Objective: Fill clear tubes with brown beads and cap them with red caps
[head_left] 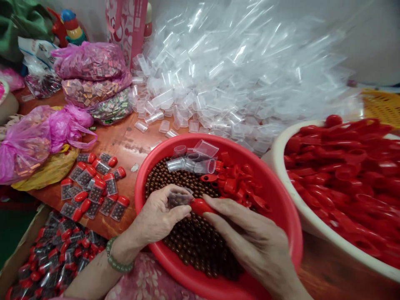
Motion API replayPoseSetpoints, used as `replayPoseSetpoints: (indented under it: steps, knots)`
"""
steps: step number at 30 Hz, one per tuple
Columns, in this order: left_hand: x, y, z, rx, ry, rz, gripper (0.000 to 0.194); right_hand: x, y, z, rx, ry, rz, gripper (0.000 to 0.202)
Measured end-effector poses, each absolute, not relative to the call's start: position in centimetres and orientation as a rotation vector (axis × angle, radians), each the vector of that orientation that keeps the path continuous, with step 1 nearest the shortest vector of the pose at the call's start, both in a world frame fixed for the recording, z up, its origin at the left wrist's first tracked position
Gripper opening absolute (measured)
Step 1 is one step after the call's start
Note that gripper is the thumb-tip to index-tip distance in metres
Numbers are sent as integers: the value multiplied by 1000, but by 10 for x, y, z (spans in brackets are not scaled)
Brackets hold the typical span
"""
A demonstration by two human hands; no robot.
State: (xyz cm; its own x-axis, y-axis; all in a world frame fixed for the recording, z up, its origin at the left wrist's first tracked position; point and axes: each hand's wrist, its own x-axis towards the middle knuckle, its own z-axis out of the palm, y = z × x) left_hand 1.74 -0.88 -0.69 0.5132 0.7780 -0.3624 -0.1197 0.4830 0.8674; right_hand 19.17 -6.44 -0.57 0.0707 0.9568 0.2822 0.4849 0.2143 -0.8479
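Over a red basin [218,287] of brown beads [200,246], my left hand [159,214] holds a clear plastic tube [179,198] between thumb and fingers. Dark beads seem to show through its wall. My right hand [250,233] pinches a red cap [200,206] right at the tube's open end; whether it is seated inside cannot be made out. Several clear tubes [204,166] lie on the beads at the basin's back, and loose red caps [240,183] are heaped on its right side.
Filled, capped tubes [96,189] lie on the table [125,146] at left, with more in a box [59,250] below. Clear tubes [218,83] pile up behind. A white tub [281,166] of red caps stands right. Pink bags [90,62] sit back left.
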Motion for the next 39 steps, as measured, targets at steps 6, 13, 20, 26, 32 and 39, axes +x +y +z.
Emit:
replayPoseSetpoints:
  steps: [6,13,20,26,32,39]
  knots:
    - [18,-11,-8,915,809,584,16,198,-53,7,-1493,-1255,728,24]
    - [21,-12,-15,911,631,650,12,178,-36,16,-1199,-1674,690,33]
    - [18,-14,-15,1037,756,581,14,183,-39,0,-1209,-1752,568,36]
    - [17,-14,-14,1146,711,542,12,181,-42,-5,-1247,-1730,566,32]
    - [18,-16,-17,1079,718,540,9,182,-42,-5,-1274,-1818,489,23]
    - [18,-13,-15,908,595,606,14,181,-35,1,-1198,-2302,37,43]
